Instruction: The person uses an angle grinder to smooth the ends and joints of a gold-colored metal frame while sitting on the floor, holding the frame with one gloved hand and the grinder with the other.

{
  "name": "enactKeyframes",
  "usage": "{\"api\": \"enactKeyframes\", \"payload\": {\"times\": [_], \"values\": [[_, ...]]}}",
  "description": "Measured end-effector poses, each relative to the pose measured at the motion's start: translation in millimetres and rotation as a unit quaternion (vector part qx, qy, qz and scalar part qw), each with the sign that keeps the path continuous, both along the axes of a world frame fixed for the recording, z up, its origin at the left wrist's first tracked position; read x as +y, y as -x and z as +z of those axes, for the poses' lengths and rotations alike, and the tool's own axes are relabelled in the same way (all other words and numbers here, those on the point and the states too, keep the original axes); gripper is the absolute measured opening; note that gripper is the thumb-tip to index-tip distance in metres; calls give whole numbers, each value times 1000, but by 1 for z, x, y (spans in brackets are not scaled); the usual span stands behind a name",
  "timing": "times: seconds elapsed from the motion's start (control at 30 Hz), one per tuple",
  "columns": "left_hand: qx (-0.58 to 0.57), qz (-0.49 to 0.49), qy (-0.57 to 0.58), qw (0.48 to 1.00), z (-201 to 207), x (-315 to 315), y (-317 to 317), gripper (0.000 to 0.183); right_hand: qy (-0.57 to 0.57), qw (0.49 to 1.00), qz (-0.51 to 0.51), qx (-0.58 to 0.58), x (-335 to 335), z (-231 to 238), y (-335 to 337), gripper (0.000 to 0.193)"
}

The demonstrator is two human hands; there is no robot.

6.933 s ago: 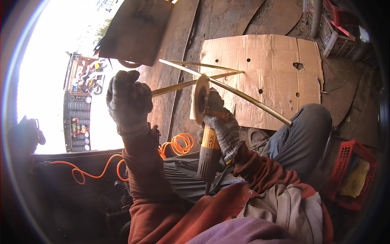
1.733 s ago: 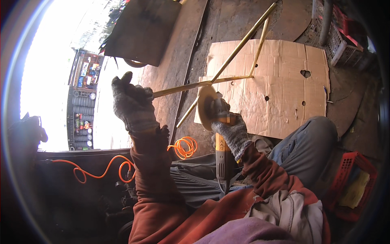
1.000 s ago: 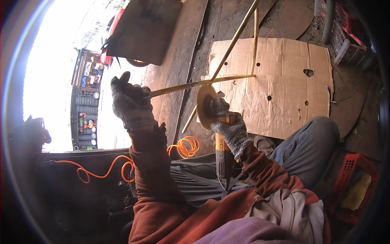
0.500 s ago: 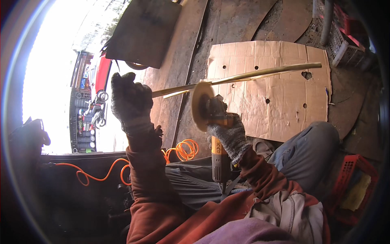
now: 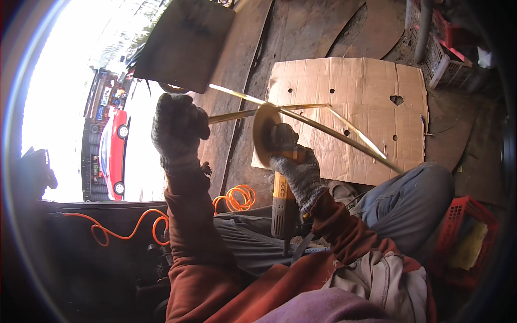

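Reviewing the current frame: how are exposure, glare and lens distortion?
In the head view, the outdoor area at left is blown out; the lower left sinks into shadow; bright glints sit on the brass-coloured metal frame; the left hand looks darker than the right hand; the cardboard's top edge bows, and the rim darkens.

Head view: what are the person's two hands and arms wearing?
The left hand wears a dark grey knit glove; the right hand wears a lighter, mottled grey knit glove. Long rust-red sleeves cover both arms, the left one dark and ragged near the wrist. No clear markings show on them.
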State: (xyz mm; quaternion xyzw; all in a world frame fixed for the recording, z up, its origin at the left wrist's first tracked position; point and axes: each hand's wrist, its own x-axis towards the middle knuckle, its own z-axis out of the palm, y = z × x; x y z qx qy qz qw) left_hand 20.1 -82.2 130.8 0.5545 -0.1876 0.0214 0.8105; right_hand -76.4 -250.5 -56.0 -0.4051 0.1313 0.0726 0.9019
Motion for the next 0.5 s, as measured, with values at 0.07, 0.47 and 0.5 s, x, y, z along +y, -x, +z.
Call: {"api": "enactKeyframes", "payload": {"times": [0.07, 0.47, 0.5], "values": [[-84, -39, -115, 989, 10, -5, 3, 31, -36, 998, 38, 22, 2, 5, 0, 31], [31, 248, -83, 965, 0, -4, 9, 29, -63, 998, -11, -2, 16, 11, 0, 24], [15, 224, -91, 970, -2, 1, 9, 28, -91, 995, -32, -4, 19, 11, -1, 22]]}}
